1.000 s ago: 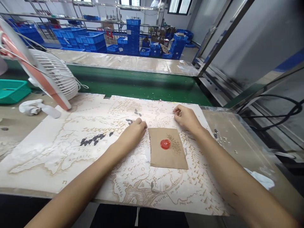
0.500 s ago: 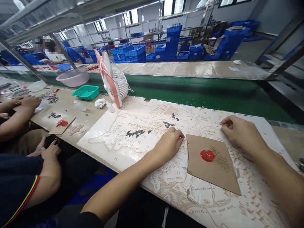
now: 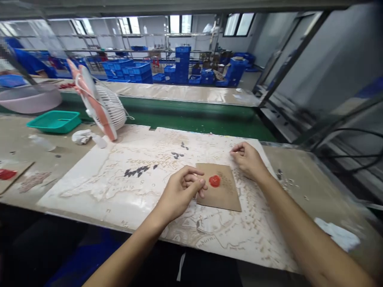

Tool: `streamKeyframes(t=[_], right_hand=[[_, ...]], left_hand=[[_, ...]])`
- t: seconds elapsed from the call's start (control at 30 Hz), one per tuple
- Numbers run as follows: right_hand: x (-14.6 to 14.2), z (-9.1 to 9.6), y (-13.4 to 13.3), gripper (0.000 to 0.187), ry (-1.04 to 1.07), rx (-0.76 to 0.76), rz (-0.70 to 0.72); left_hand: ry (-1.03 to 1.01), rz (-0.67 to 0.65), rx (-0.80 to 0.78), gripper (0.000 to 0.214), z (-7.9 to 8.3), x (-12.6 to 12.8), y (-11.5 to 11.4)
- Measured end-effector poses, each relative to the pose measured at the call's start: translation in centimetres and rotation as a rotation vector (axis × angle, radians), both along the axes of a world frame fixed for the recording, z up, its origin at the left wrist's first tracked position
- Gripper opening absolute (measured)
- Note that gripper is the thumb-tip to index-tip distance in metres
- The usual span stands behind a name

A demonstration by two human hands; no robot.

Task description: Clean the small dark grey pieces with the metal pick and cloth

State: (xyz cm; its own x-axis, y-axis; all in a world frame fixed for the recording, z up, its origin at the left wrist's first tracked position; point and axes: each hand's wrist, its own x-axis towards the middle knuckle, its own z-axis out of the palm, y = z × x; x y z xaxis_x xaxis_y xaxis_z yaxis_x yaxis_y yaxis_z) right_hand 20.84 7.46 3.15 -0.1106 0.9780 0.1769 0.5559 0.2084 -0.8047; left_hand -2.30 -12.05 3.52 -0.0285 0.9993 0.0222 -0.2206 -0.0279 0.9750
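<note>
My left hand [image 3: 182, 190] hovers at the left edge of a brown cardboard piece [image 3: 220, 202], fingers curled and thumb drawn in. Whatever its fingertips may hold is too small to make out. Beyond the cardboard's far right corner is my right hand [image 3: 249, 160], thumb and fingers pinched together; I cannot tell what is between them. On the cardboard sits a glossy red blob [image 3: 214, 181], with small brownish specks [image 3: 227, 183] to its right. Small dark leaf-shaped pieces [image 3: 138, 172] lie clustered left of my left hand, and several more dark pieces [image 3: 176, 155] lie farther back.
A map-printed sheet [image 3: 95, 175] covers the table beneath my hands. At the back left stand a pink and white fan [image 3: 103, 105], a green tray [image 3: 56, 121], a crumpled white cloth [image 3: 81, 136] and small bottles. Another white cloth [image 3: 338, 234] lies right, near my forearm.
The view has swung right, so the neighbouring person's arms have left the picture. My left hand has moved nearer the red blob and turned, now overlapping the cardboard's left edge. My right hand remains pinched.
</note>
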Motion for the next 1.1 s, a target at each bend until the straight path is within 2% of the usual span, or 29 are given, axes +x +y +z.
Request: streamKeyframes(t=[0.1, 0.17, 0.2, 0.27, 0.33, 0.6, 0.8, 0.9, 1.1], right_hand=[[-0.5, 1.9, -5.2, 0.031, 0.170, -0.004, 0.113], [-0.9, 3.1, -9.4, 0.042, 0.457, -0.050, 0.308], [-1.1, 3.6, -11.5, 0.041, 0.535, -0.068, 0.359], [-1.5, 4.2, -14.8, 0.039, 0.630, -0.079, 0.389], [-1.7, 4.2, -17.0, 0.037, 0.667, -0.070, 0.385], [-0.4, 2.3, -21.0, 0.028, 0.577, 0.049, 0.324], [0.1, 2.2, -24.0, 0.024, 0.592, 0.114, 0.246], [0.1, 2.3, -24.8, 0.022, 0.562, 0.165, 0.205], [0.2, 2.5, -24.9, 0.021, 0.448, 0.191, 0.220]], left_hand=[[-0.081, -0.040, -0.037, 0.040, 1.2, 1.2, -0.7], [-0.124, -0.054, -0.049, 0.043, 1.9, 2.1, -1.0], [-0.140, -0.059, -0.053, 0.043, 2.2, 2.6, -1.2], [-0.158, -0.074, -0.061, 0.045, 2.5, 3.4, -1.7], [-0.170, -0.091, -0.077, 0.047, 2.6, 4.0, -2.3], [-0.231, -0.185, -0.183, 0.046, 2.0, 4.5, -5.2], [-0.282, -0.194, -0.226, 0.046, 2.1, 4.8, -6.7], [-0.286, -0.167, -0.225, 0.045, 1.7, 5.0, -7.0], [-0.250, -0.163, -0.197, 0.047, 1.2, 5.3, -7.1]])
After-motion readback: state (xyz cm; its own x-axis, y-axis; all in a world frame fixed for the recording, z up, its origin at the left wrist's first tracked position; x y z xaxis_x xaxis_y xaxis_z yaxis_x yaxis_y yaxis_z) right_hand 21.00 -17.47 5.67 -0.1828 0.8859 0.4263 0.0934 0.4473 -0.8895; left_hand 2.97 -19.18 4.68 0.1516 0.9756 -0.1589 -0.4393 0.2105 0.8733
